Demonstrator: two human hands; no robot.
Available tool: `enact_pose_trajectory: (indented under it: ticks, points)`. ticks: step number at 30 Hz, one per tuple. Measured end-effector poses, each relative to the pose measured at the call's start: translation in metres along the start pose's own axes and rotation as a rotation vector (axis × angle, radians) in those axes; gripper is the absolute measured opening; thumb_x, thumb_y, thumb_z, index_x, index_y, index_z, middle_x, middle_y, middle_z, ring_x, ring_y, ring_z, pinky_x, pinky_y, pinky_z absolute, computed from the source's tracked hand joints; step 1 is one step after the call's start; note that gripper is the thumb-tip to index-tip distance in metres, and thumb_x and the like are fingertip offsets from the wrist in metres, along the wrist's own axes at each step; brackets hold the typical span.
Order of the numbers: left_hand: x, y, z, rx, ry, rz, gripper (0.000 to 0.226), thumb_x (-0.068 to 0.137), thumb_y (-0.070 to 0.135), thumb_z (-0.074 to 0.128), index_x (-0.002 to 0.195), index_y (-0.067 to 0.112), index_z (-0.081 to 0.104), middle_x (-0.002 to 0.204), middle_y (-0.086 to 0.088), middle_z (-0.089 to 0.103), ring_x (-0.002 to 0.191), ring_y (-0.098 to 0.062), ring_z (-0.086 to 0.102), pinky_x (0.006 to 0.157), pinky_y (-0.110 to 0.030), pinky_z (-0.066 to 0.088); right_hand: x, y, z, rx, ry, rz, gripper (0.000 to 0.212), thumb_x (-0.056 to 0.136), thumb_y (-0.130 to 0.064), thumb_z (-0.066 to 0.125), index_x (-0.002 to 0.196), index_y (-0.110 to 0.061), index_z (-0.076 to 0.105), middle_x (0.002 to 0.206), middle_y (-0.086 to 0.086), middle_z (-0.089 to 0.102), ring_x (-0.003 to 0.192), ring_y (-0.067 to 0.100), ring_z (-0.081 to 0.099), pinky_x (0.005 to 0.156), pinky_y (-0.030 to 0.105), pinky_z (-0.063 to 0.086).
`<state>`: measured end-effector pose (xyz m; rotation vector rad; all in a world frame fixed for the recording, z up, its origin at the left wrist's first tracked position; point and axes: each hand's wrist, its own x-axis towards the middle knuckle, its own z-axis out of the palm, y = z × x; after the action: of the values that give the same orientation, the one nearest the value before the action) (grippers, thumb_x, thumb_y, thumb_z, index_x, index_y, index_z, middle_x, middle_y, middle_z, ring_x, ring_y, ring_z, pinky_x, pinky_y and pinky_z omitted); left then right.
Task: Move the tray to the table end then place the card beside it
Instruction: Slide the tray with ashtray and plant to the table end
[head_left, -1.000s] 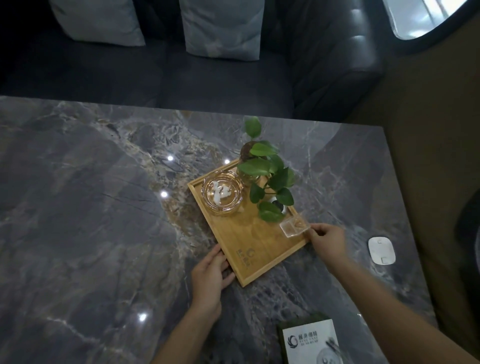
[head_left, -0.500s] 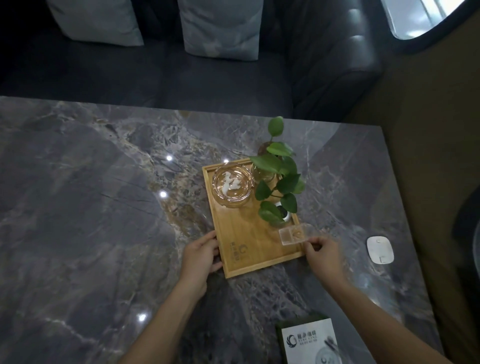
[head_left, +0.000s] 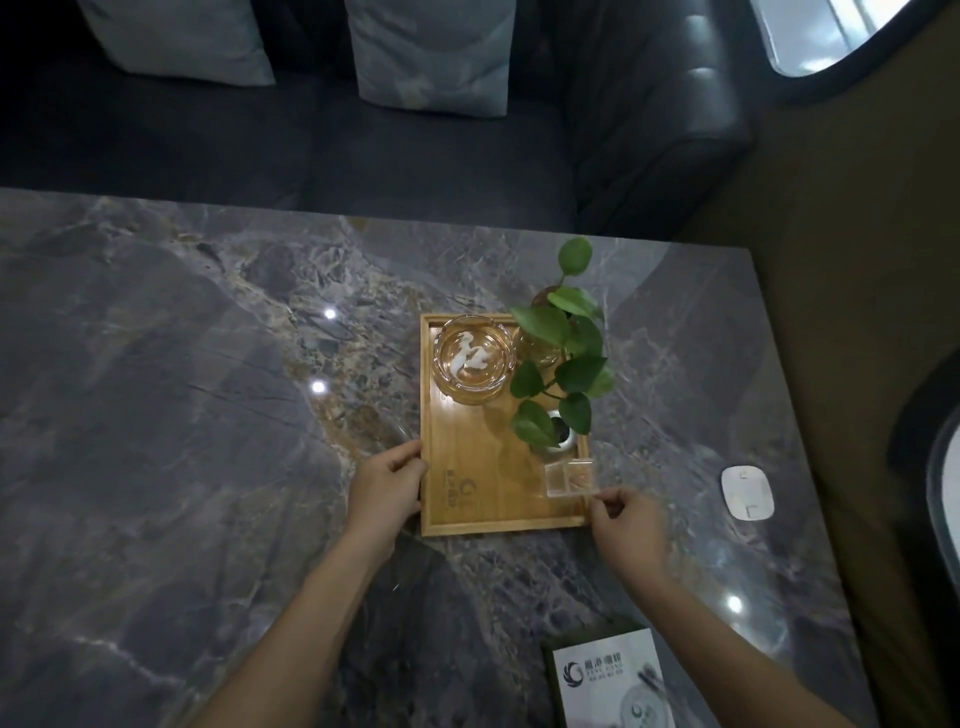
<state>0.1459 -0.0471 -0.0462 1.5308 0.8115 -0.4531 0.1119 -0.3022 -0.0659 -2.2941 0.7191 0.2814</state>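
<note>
A wooden tray (head_left: 488, 467) lies on the dark marble table (head_left: 182, 441), squared to the table edges. It carries a glass ashtray (head_left: 475, 358), a small leafy plant (head_left: 563, 358) in a glass pot, and a clear plastic box (head_left: 569, 478). My left hand (head_left: 387, 488) grips the tray's left rim near its front corner. My right hand (head_left: 626, 525) holds the front right corner, fingertips by the clear box. A white and green card (head_left: 610, 680) lies near the table's front edge, right of centre.
A small white rounded device (head_left: 747, 491) sits on the table near the right edge. Behind the table stands a dark sofa (head_left: 415, 156) with two pale cushions (head_left: 431, 52). The table's right edge (head_left: 779, 415) borders a brown floor.
Both hands have turned the tray clockwise from a diagonal to square with the table and shifted it to the right. The card and white device have stayed put.
</note>
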Motion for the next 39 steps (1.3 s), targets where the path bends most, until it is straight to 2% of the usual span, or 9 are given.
enact_pose_trajectory:
  ticks: [5,9,11,15,18,22,28,33,39]
  points:
    - [0.000,-0.009,-0.005,0.122,-0.041,0.097,0.046,0.090,0.004,0.058,0.126,0.030,0.064,0.101,0.016,0.070,0.092,-0.006,0.067,0.087,-0.038,0.059,0.000,-0.003,-0.003,0.057,-0.043,0.022,0.023,0.084,-0.004,0.063,0.068,-0.020,0.065,0.063,-0.008,0.064,0.060,0.005,0.060,0.051,0.018,0.040]
    - [0.000,-0.022,-0.009,0.209,-0.048,0.156,0.060,0.082,0.001,0.066,0.125,0.043,0.062,0.099,0.009,0.075,0.091,-0.011,0.071,0.080,-0.039,0.061,0.005,0.000,-0.009,0.088,-0.088,0.036,0.023,0.080,-0.006,0.070,0.065,-0.022,0.066,0.062,-0.003,0.068,0.060,0.011,0.064,0.056,0.025,0.050]
    - [-0.003,-0.028,-0.009,0.246,-0.017,0.191,0.059,0.078,0.004,0.072,0.122,0.041,0.064,0.096,0.006,0.076,0.084,-0.009,0.072,0.075,-0.033,0.062,0.007,0.001,-0.010,0.075,-0.105,0.038,0.018,0.079,-0.011,0.074,0.066,-0.021,0.068,0.063,-0.002,0.070,0.060,0.012,0.067,0.058,0.029,0.054]
    - [-0.010,-0.035,-0.004,0.294,0.043,0.244,0.056,0.070,0.019,0.085,0.120,0.034,0.067,0.089,0.008,0.073,0.075,-0.009,0.072,0.068,-0.025,0.059,0.007,-0.002,-0.010,0.032,-0.095,0.012,0.018,0.079,-0.018,0.076,0.064,-0.020,0.067,0.059,-0.004,0.067,0.055,0.008,0.063,0.051,0.021,0.046]
    - [-0.013,-0.037,0.000,0.340,0.088,0.263,0.052,0.073,0.021,0.083,0.121,0.031,0.068,0.085,0.013,0.073,0.071,-0.004,0.070,0.068,-0.023,0.058,0.007,-0.005,-0.012,-0.012,-0.097,-0.021,0.021,0.080,-0.021,0.076,0.062,-0.022,0.065,0.057,-0.008,0.064,0.054,0.004,0.060,0.048,0.018,0.040]
    - [-0.013,-0.033,0.005,0.400,0.102,0.272,0.047,0.078,0.013,0.078,0.122,0.025,0.067,0.094,0.002,0.077,0.069,0.003,0.062,0.066,-0.013,0.047,0.009,-0.007,-0.016,-0.035,-0.093,-0.036,0.028,0.079,-0.018,0.076,0.056,-0.024,0.061,0.054,-0.008,0.062,0.051,0.004,0.058,0.047,0.019,0.040]
    - [-0.012,-0.033,0.018,0.445,0.120,0.305,0.040,0.080,0.015,0.077,0.118,0.022,0.070,0.103,0.004,0.077,0.080,-0.005,0.066,0.075,-0.023,0.053,0.017,-0.006,-0.023,-0.074,-0.089,-0.066,0.025,0.078,-0.019,0.071,0.054,-0.012,0.069,0.046,-0.005,0.061,0.044,0.000,0.057,0.042,0.013,0.039]
    - [-0.009,-0.031,0.038,0.497,0.092,0.364,0.043,0.079,0.018,0.077,0.121,0.022,0.068,0.104,0.003,0.077,0.087,-0.009,0.071,0.084,-0.033,0.058,0.033,0.000,-0.038,-0.140,-0.084,-0.123,0.025,0.074,-0.015,0.065,0.054,0.001,0.065,0.052,0.015,0.066,0.053,0.026,0.064,0.055,0.037,0.050]
    - [-0.009,-0.020,0.070,0.491,0.083,0.378,0.044,0.078,0.011,0.078,0.120,0.013,0.068,0.104,-0.004,0.077,0.086,-0.007,0.063,0.082,-0.025,0.050,0.051,0.011,-0.059,-0.166,-0.079,-0.107,0.022,0.074,-0.012,0.066,0.059,0.003,0.066,0.059,0.019,0.068,0.058,0.029,0.064,0.055,0.037,0.047]
